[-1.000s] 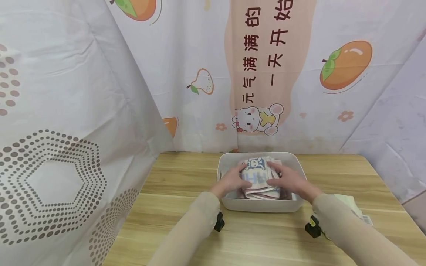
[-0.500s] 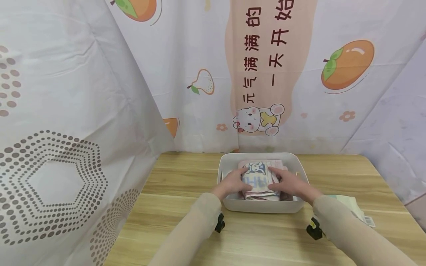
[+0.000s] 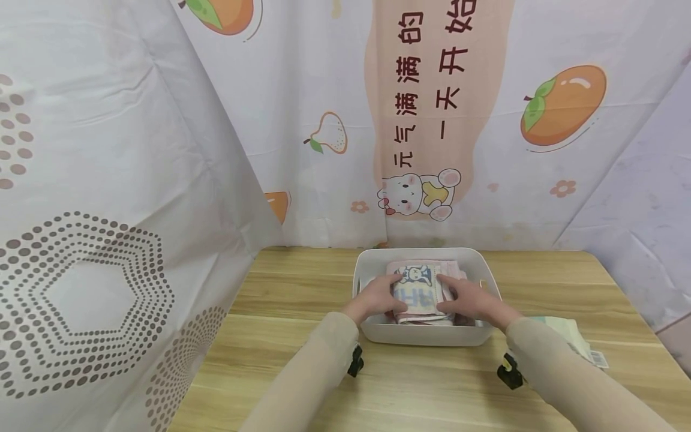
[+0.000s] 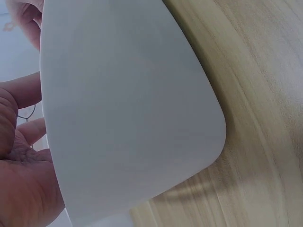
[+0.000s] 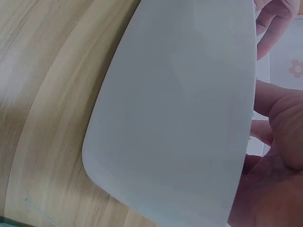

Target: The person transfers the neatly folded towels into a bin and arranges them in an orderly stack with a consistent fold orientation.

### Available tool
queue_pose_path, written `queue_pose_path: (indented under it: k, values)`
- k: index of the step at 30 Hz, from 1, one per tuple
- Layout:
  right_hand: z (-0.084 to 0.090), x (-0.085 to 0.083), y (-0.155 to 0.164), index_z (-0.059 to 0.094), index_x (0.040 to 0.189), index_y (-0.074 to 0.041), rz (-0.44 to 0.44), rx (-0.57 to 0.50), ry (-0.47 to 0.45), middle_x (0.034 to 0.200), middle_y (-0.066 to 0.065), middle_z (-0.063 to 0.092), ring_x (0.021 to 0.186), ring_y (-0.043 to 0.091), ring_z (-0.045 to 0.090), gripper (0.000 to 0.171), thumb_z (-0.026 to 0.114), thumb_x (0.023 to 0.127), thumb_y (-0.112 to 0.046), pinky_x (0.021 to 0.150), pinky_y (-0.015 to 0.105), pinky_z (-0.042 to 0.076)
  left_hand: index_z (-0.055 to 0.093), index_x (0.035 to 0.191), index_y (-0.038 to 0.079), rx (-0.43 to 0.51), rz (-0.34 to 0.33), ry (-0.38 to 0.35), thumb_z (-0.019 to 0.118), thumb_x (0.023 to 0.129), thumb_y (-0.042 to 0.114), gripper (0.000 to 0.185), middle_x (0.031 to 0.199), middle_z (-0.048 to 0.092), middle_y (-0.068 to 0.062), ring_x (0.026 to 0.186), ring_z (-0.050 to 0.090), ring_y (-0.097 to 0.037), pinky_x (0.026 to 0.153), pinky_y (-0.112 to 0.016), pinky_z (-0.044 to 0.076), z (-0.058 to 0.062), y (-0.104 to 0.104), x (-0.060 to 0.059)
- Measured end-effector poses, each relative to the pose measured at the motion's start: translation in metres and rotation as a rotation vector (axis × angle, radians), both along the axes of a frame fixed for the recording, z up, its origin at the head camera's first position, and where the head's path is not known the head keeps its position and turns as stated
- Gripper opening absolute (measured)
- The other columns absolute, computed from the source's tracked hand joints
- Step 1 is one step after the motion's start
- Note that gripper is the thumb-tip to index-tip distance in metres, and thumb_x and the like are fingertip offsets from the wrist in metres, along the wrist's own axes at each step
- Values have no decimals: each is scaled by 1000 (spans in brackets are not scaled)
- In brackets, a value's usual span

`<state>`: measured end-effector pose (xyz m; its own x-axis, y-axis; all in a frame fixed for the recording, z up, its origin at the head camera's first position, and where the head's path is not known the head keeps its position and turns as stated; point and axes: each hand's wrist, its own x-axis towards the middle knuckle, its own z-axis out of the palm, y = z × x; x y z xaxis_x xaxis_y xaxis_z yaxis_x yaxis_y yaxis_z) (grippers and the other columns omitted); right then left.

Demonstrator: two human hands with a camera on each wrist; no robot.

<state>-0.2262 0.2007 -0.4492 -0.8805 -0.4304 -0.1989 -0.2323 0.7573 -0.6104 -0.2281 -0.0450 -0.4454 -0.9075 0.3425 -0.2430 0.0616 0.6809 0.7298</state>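
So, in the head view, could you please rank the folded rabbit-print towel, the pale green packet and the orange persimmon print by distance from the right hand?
1. Folded rabbit-print towel: under the right hand, inside the white plastic bin.
2. Pale green packet: on the table, right of the forearm.
3. Orange persimmon print: high on the backdrop.

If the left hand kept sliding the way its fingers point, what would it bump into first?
The left hand lies on the folded towel inside the bin, fingers pointing inward and a bit away. Going on, it would probably meet the right hand on the towel's other side, though depth is hard to judge.
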Motion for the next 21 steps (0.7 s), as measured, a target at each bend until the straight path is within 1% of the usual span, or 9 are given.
queue_pose_path:
  k: [3, 6, 7, 10, 12, 15, 17, 21]
  values:
    - [2, 1, 0, 37, 152, 9, 12, 24, 4, 144, 36, 50, 124, 42, 54, 81, 76, 92, -30, 104, 62, 43, 46, 153, 7, 26, 0, -15, 81, 85, 10, 76, 148, 54, -16, 86, 67, -15, 97, -30, 50, 0, -1, 1]
    - [4, 3, 0, 37, 152, 9, 9, 39, 0, 144, 36, 50, 126, 43, 54, 81, 76, 92, -29, 105, 62, 43, 46, 153, 5, 50, -5, -28, 80, 86, 7, 75, 140, 59, -16, 63, 67, -16, 85, -26, 54, 0, -2, 1]
    - [4, 3, 0, 37, 152, 9, 9, 45, 0, 143, 36, 51, 125, 43, 54, 81, 76, 92, -29, 104, 62, 43, 46, 153, 5, 56, -7, -31, 80, 86, 7, 75, 136, 60, -16, 60, 66, -16, 82, -25, 54, -1, -2, 0]
    - [5, 4, 1, 38, 152, 8, -1, 57, -7, 139, 34, 54, 120, 39, 57, 81, 76, 92, -30, 103, 61, 44, 46, 152, 4, 71, -11, -34, 79, 86, 6, 74, 124, 63, -14, 58, 64, -14, 73, -24, 55, -2, -2, 0]
    - [5, 5, 1, 38, 152, 8, -5, 62, -7, 137, 34, 56, 115, 37, 58, 80, 76, 92, -30, 101, 60, 45, 47, 151, 4, 88, -3, -39, 79, 86, 4, 73, 119, 63, -13, 58, 64, -15, 69, -24, 56, -2, -3, 1]
    - [5, 6, 2, 38, 152, 8, -12, 63, -12, 133, 31, 59, 108, 33, 57, 80, 76, 92, -30, 98, 58, 47, 49, 149, 3, 134, 21, -62, 77, 85, 0, 71, 122, 61, -15, 60, 67, -17, 63, -29, 59, 0, -4, 2]
    - [5, 6, 3, 38, 152, 7, -18, 56, -20, 126, 26, 62, 103, 30, 57, 80, 76, 92, -30, 94, 53, 49, 51, 148, 2, 159, 38, -73, 77, 83, -1, 70, 127, 59, -17, 62, 69, -19, 63, -31, 60, 1, -5, 3]
    - [6, 6, 4, 38, 152, 8, -15, 37, -26, 110, 17, 64, 94, 27, 55, 80, 76, 92, -29, 83, 43, 48, 53, 145, 0, 160, 45, -57, 75, 83, -1, 65, 134, 57, -22, 65, 70, -21, 62, -31, 60, 5, -9, 3]
